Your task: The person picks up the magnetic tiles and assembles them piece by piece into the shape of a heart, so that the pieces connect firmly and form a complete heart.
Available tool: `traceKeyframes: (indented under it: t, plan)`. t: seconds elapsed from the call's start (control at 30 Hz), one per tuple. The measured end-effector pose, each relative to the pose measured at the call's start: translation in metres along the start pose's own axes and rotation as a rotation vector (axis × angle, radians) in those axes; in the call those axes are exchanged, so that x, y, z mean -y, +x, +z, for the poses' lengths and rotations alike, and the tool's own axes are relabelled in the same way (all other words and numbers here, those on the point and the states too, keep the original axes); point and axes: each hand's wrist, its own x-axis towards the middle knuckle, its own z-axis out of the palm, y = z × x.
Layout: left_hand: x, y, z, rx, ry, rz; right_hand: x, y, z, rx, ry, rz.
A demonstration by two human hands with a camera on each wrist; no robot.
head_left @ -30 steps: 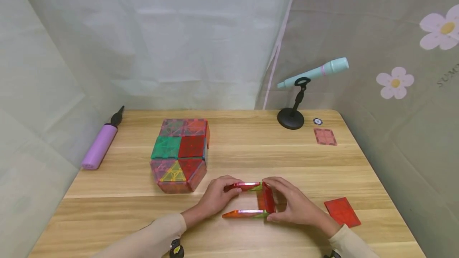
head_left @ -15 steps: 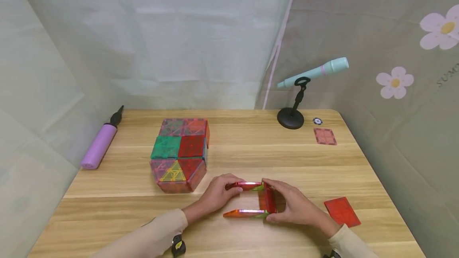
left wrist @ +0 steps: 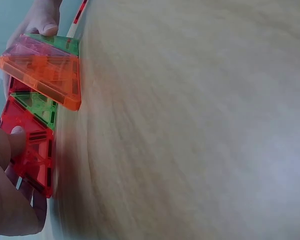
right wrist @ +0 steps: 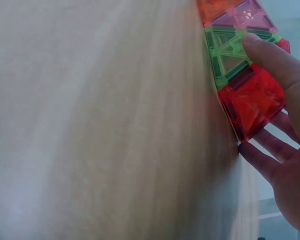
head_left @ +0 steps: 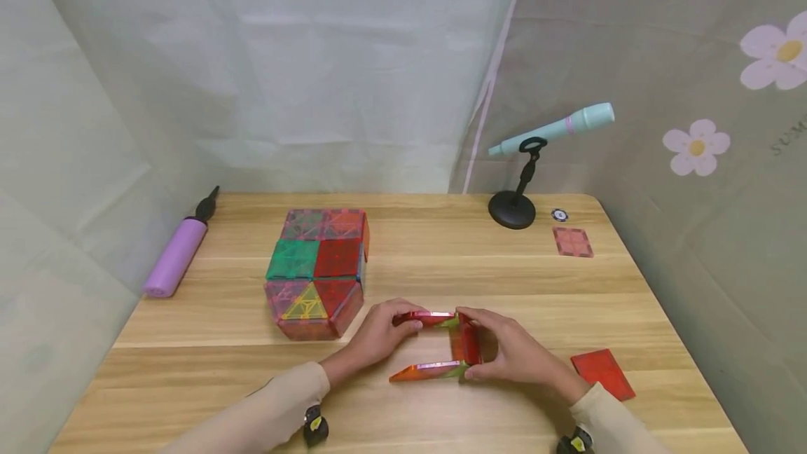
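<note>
A U-shaped wall of translucent magnetic tiles stands on the table between the hands, its left end open. My left hand (head_left: pixel 376 331) pinches the red triangular tile (left wrist: pixel 39 160) at the far side's left end, thumb on the inner face. My right hand (head_left: pixel 513 349) grips the right end around a red square tile (right wrist: pixel 255 100). Its thumb touches a green triangular tile (right wrist: pixel 227 50) at the near corner and its fingers reach the far corner. The near side runs left through a pink tile (right wrist: pixel 245 16) to an orange triangular tile (left wrist: pixel 52 77).
Behind on the left sits a closed block of coloured magnetic tiles (head_left: pixel 321 258). A red square tile (head_left: pixel 603 373) lies right of the right hand, a pink square tile (head_left: pixel 573 242) farther back. A microphone stand (head_left: pixel 512 209), a poker chip (head_left: pixel 559 215) and a purple hand pump (head_left: pixel 176 258) stay near the edges.
Both hands and the U-shaped tile wall have shifted slightly away from the person and a little left. The grips look the same.
</note>
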Motion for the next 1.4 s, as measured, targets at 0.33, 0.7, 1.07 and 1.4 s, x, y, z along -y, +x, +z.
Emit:
traceKeyframes:
  t: [0.33, 0.7, 1.07, 1.4]
  plan:
    - [0.0009, 0.0068, 0.0038, -0.027, -0.014, -0.009, -0.0041, 0.0013, -0.0058, 0.009, 0.019, 0.001]
    - [-0.001, 0.0047, 0.0022, -0.02, -0.014, -0.024, -0.0048, 0.001, -0.0091, 0.015, 0.041, 0.013]
    - [-0.0014, 0.0034, 0.0018, -0.016, -0.023, -0.035, -0.0054, 0.0005, -0.0085, 0.017, 0.039, 0.026]
    - [-0.0021, 0.0034, 0.002, -0.014, -0.023, -0.043, -0.0054, 0.0007, -0.0088, 0.019, 0.037, 0.036]
